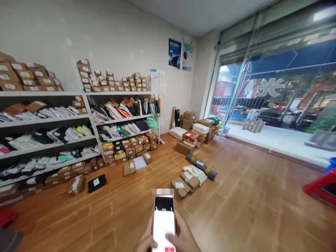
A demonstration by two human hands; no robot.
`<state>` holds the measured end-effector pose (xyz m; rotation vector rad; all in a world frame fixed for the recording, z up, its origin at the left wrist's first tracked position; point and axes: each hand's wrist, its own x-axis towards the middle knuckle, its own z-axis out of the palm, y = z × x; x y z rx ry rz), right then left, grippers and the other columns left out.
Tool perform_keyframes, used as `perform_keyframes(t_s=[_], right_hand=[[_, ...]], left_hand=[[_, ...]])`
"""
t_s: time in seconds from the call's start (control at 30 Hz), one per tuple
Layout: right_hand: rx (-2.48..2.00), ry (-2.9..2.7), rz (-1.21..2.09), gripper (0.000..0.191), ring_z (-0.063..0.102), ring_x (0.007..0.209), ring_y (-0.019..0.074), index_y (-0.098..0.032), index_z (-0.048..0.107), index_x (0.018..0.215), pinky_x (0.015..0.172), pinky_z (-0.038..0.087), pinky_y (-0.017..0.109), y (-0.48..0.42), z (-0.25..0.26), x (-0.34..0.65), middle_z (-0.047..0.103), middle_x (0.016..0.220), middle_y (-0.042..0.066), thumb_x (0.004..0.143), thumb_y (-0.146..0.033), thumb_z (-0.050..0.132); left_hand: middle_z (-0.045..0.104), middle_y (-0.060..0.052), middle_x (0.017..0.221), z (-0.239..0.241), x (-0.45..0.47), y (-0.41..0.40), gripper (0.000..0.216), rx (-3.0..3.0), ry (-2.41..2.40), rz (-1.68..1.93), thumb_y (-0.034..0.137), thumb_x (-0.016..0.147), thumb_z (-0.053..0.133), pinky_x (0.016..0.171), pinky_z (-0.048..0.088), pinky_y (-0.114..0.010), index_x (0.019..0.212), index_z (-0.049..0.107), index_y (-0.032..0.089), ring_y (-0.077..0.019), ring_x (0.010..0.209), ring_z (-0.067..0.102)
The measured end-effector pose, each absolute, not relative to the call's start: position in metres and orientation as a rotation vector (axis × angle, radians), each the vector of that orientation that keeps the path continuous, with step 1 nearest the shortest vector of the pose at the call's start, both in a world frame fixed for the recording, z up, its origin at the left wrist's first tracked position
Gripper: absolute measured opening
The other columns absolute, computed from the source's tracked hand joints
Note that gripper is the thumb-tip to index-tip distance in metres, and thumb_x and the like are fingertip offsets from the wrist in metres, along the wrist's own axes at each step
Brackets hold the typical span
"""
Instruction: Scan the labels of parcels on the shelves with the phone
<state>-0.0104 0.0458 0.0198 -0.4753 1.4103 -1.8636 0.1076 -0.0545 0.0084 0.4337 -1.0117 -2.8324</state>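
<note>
A phone (163, 220) with a lit white screen is held upright at the bottom middle of the head view. My right hand (183, 236) wraps its right side, thumb lying across the lower screen. My left hand (145, 241) grips the left edge, only its fingers and knuckles showing. Beyond the phone a small pile of parcels (190, 178) lies on the wooden floor: cardboard boxes, a pale bag and a dark rolled package.
White shelves (78, 120) packed with boxes and bagged parcels line the left wall. More boxes (194, 131) are stacked in the far corner. A glass front (275, 105) fills the right side. A red stool (319, 187) stands at the right edge.
</note>
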Motion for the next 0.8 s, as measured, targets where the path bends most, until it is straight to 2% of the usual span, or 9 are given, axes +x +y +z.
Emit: perform_keyframes(t_s=[0.07, 0.1, 0.2, 0.3, 0.47, 0.67, 0.8], right_hand=[[-0.462, 1.462, -1.824, 0.042, 0.063, 0.086, 0.0299, -0.017, 0.068, 0.095, 0.077, 0.048, 0.038, 0.045, 0.031, -0.012, 0.072, 0.089, 0.008, 0.062, -0.042, 0.076], [-0.447, 1.476, -1.798, 0.04, 0.062, 0.075, 0.0277, -0.015, 0.068, 0.093, 0.068, 0.047, 0.036, 0.043, 0.034, -0.013, 0.071, 0.079, 0.007, 0.068, -0.046, 0.069], [-0.4, 1.502, -1.787, 0.037, 0.06, 0.071, 0.0248, -0.015, 0.064, 0.095, 0.064, 0.045, 0.033, 0.037, 0.038, -0.013, 0.07, 0.079, 0.006, 0.071, -0.042, 0.06], [-0.382, 1.535, -1.794, 0.038, 0.059, 0.072, 0.0245, -0.016, 0.06, 0.097, 0.062, 0.045, 0.033, 0.033, 0.038, -0.009, 0.068, 0.082, 0.005, 0.063, -0.032, 0.06], [-0.363, 1.597, -1.798, 0.041, 0.06, 0.075, 0.0269, -0.016, 0.056, 0.097, 0.066, 0.046, 0.037, 0.03, 0.038, -0.003, 0.067, 0.085, 0.007, 0.06, -0.031, 0.064], [-0.422, 1.5, -1.779, 0.038, 0.059, 0.076, 0.0254, -0.017, 0.058, 0.099, 0.066, 0.045, 0.035, 0.035, 0.036, -0.007, 0.067, 0.086, 0.005, 0.065, -0.033, 0.057], [-0.49, 1.406, -1.742, 0.041, 0.06, 0.085, 0.0285, -0.017, 0.062, 0.102, 0.074, 0.045, 0.039, 0.044, 0.033, -0.012, 0.07, 0.093, 0.007, 0.065, -0.032, 0.054]], left_hand=[[0.062, -0.008, 0.118, 0.018, 0.111, -0.054, 0.091, 0.525, -1.025, -2.849, 0.014, 0.071, 0.052, 0.07, 0.054, -0.034, 0.148, 0.006, 0.029, -0.027, 0.097, 0.063], [0.061, -0.008, 0.12, 0.023, 0.112, -0.053, 0.095, 0.555, -1.051, -2.845, 0.014, 0.071, 0.05, 0.064, 0.054, -0.034, 0.148, -0.004, 0.03, -0.0282, 0.094, 0.063], [0.059, -0.01, 0.122, 0.037, 0.113, -0.052, 0.099, 0.614, -1.12, -2.812, 0.015, 0.071, 0.047, 0.059, 0.056, -0.035, 0.145, -0.018, 0.029, -0.0287, 0.091, 0.063], [0.061, -0.011, 0.116, 0.044, 0.111, -0.051, 0.1, 0.687, -1.15, -2.794, 0.014, 0.07, 0.046, 0.06, 0.056, -0.035, 0.144, -0.02, 0.026, -0.0272, 0.087, 0.064], [0.061, -0.01, 0.117, 0.045, 0.108, -0.051, 0.102, 0.712, -1.168, -2.778, 0.012, 0.068, 0.047, 0.061, 0.055, -0.035, 0.145, -0.018, 0.028, -0.0257, 0.083, 0.064], [0.057, -0.01, 0.124, 0.044, 0.108, -0.054, 0.1, 0.699, -1.122, -2.796, 0.013, 0.069, 0.049, 0.058, 0.055, -0.034, 0.147, -0.011, 0.032, -0.027, 0.086, 0.063], [0.054, -0.012, 0.13, 0.044, 0.107, -0.054, 0.098, 0.744, -1.098, -2.762, 0.016, 0.071, 0.048, 0.056, 0.055, -0.034, 0.146, -0.013, 0.03, -0.028, 0.088, 0.063]])
